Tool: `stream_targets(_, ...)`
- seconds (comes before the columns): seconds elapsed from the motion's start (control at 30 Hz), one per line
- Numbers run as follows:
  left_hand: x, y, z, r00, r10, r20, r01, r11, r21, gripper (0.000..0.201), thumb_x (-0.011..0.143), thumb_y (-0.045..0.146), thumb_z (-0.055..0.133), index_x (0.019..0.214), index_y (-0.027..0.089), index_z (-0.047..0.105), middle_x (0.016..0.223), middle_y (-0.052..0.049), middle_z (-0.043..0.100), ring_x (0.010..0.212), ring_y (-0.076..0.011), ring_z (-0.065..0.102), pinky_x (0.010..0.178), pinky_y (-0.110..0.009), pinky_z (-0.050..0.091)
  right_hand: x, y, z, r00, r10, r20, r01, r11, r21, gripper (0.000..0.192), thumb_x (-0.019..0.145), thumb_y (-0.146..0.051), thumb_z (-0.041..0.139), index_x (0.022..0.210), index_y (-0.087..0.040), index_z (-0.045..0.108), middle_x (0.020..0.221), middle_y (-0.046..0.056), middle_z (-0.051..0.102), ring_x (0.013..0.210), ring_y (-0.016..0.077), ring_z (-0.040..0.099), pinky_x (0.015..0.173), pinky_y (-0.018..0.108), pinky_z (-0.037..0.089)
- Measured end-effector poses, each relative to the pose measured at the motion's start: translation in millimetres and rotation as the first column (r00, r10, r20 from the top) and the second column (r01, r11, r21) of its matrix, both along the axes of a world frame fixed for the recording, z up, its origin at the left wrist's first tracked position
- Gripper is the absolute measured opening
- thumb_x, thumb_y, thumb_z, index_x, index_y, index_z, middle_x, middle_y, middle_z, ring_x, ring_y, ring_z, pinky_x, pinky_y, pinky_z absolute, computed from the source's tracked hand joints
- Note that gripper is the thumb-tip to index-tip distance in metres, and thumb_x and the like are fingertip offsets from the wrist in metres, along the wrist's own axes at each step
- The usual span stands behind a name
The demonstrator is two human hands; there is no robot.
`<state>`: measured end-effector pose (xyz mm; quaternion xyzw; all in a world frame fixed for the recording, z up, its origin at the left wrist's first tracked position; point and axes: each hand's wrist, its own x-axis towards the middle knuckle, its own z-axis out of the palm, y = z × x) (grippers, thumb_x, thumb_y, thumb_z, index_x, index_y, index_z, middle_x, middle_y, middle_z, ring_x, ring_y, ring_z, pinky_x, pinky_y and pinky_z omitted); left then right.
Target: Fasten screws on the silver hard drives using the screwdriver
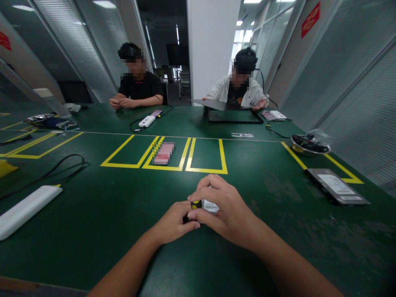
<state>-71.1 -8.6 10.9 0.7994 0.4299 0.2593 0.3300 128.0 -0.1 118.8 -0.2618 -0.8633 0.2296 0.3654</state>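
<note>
We saw, at the left edge of the green surface (93, 231), one long white bar (26, 208), perhaps a power strip, with one black cable (62, 165) looping past it toward the yellow taped boxes (163, 154). Three of those boxes lay side by side in the middle, and the middle one held one flat pink item (163, 152), blurred.

Near the front edge, at the centre, our left hand (175, 222) pinched one small black object with a yellow cap (195, 204); its grip was narrow and closed on the lower black part. Our right hand (224, 208) curled over the same piece from above, its grip closed on the top, where a small white label or card (211, 206) showed between the fingers. We could not tell whether the white part belonged to the black piece or was separate.

We judged the object light and rigid, small enough to slip from fingertips, so it would be best held by its black body and not by the cap. Most of it was hidden, so whether it was fragile we could not say.

Toward the right edge lay one flat dark package with a white label (337, 185) and, beyond it, one metal bowl (311, 144) of dark parts under plastic. Two persons sat at the far edge, one behind an open laptop (233, 114).
</note>
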Motion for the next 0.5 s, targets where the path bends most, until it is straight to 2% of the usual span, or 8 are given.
stream_targets(0.1, 0.0, 0.1, -1.1, 1.0, -0.012, -0.021, 0.011, 0.999, -0.031, 0.009, 0.082, 0.024, 0.065, 0.086, 0.017, 0.064, 0.086, -0.003, 0.065, 0.084, -0.0204, 0.06, 0.075, -0.029, 0.047, 1.2, 1.2, -0.6, 1.0, 0.018, -0.01, -0.018, 0.999, 0.039, 0.013, 0.084, -0.014, 0.066, 0.097, -0.014, 0.068, 0.095, 0.006, 0.064, 0.091, 0.0166, 0.056, 0.083, 0.032, 0.046)
stream_targets(0.23, 0.6, 1.1, -1.9, 0.999, -0.037, -0.002, 0.037, 0.997, -0.067, 0.005, 0.082, 0.02, 0.065, 0.081, 0.016, 0.063, 0.08, -0.001, 0.064, 0.075, -0.0174, 0.059, 0.068, -0.026, 0.044, 2.7, -0.1, 2.9, 0.998, 0.058, -0.021, -0.057, 0.997, 0.052, 0.026, 0.08, -0.005, 0.06, 0.105, -0.013, 0.065, 0.101, 0.006, 0.068, 0.096, 0.0173, 0.057, 0.09, 0.034, 0.044)
stream_targets(0.37, 0.7, 1.0, -0.2, 0.999, -0.033, 0.02, 0.034, 0.999, -0.027, 0.007, 0.083, 0.023, 0.066, 0.081, 0.016, 0.063, 0.086, -0.002, 0.065, 0.083, -0.0197, 0.059, 0.075, -0.029, 0.045, 1.4, -2.1, 3.3, 0.999, 0.028, 0.017, -0.028, 0.999, 0.024, 0.02, 0.082, -0.012, 0.066, 0.102, -0.013, 0.067, 0.104, 0.008, 0.064, 0.097, 0.0181, 0.056, 0.087, 0.034, 0.046)
stream_targets(0.5, 0.1, 0.0, -2.0, 1.0, -0.019, 0.014, 0.02, 1.0, -0.024, 0.01, 0.083, 0.025, 0.066, 0.087, 0.017, 0.065, 0.091, -0.004, 0.066, 0.088, -0.0211, 0.06, 0.079, -0.03, 0.046, 0.8, -1.1, 0.2, 1.0, -0.006, 0.012, 0.005, 0.999, 0.044, 0.015, 0.084, -0.016, 0.067, 0.099, -0.014, 0.068, 0.097, 0.007, 0.061, 0.091, 0.017, 0.056, 0.082, 0.032, 0.046)
